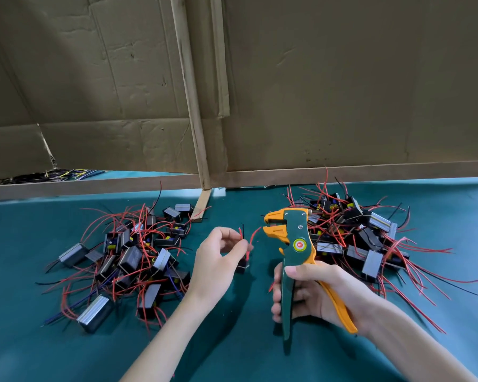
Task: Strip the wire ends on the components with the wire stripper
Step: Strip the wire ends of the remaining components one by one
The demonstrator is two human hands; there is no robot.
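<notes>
The grip of the left hand (218,260) pinches the wires of a small component (242,265) above the surface (232,340). Its red wire (254,237) curves toward the gaping wire stripper (293,244), clasped in the right hand (312,293). Next, probably: feed the end in and squeeze. No bins show; parts lie in a left heap (127,260) and a right heap (364,238).

blocked: left pile (127,260), right pile (364,244), cardboard wall (342,92) behind | free: bare mat (232,340) between piles

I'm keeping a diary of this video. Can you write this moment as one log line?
left hand: pinches wires of component | right hand: grips wire stripper | red wire: tip beside stripper head
</notes>
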